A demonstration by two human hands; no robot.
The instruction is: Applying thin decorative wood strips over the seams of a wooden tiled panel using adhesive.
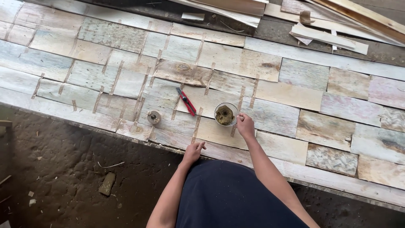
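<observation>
My right hand (pixel 245 125) grips the near right rim of a small clear bowl (pixel 226 114) that holds a brownish-green lump. The bowl stands on a large panel of patchwork wooden boards (pixel 295 97), joined with strips of brown tape. My left hand (pixel 193 152) rests flat on the panel's near edge, fingers apart, holding nothing. A red-handled utility knife (pixel 186 101) lies on the boards to the left of the bowl. Further left sits a small roll of tape (pixel 153 117).
Loose wooden strips and offcuts (pixel 329 36) lie beyond the panel's far edge. Below the near edge is a dark dirt floor (pixel 76 169) with a small wooden block (pixel 106 183) and scattered chips.
</observation>
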